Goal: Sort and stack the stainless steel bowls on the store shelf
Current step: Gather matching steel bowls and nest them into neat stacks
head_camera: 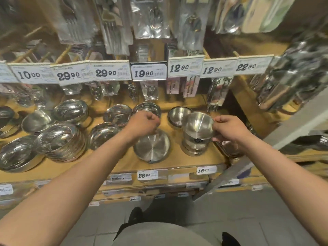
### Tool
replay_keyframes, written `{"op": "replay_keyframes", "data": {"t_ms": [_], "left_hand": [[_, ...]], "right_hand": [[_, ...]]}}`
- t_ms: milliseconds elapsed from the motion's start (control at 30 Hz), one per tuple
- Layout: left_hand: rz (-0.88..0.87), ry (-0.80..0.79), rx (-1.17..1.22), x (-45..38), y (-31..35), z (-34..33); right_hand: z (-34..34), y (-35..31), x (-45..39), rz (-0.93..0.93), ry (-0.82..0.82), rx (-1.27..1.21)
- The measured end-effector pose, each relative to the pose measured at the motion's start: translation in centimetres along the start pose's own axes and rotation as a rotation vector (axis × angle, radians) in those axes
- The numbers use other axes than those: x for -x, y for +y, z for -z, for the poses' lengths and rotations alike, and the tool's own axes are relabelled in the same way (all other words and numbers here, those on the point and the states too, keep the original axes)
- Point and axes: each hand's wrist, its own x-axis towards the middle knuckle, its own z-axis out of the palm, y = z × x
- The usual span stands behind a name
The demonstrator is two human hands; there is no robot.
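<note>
two bare forearms reach from the viewer toward a wooden store shelf (177, 162). the right hand (229, 130) pinches the rim of a small steel bowl (197, 124), tilted atop a short stack of matching bowls (193, 144) near the shelf front. the left hand (142, 124) is curled above a flat steel dish (152, 145); whether it grips anything cannot be told. seating the bowl well likely means levelling it and centring it over the stack. further back, more shiny bowls (177, 115) stand below price tags (148, 72).
</note>
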Motion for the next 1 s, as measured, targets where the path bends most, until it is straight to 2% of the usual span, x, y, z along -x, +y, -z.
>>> {"op": "replay_keyframes", "data": {"t_ms": [100, 233, 567, 1000], "left_hand": [[0.011, -0.117, 0.061, -0.8, 1.5, -4.7], [0.056, -0.161, 0.066, -2.1, 1.7, -8.5], [0.079, 0.012, 0.066, -4.8, 0.5, -11.1], [0.140, -0.071, 0.095, -5.6, -0.1, -12.0]], "right_hand": [[1.0, 0.6, -0.5, -0.003, -0.021, 0.037], [0.4, 1.6, -1.3, -0.016, -0.017, 0.054], [-0.8, 3.2, -3.5, 0.034, 0.106, 0.067], [-0.9, 4.5, -3.7, 0.059, 0.107, 0.196]]}}
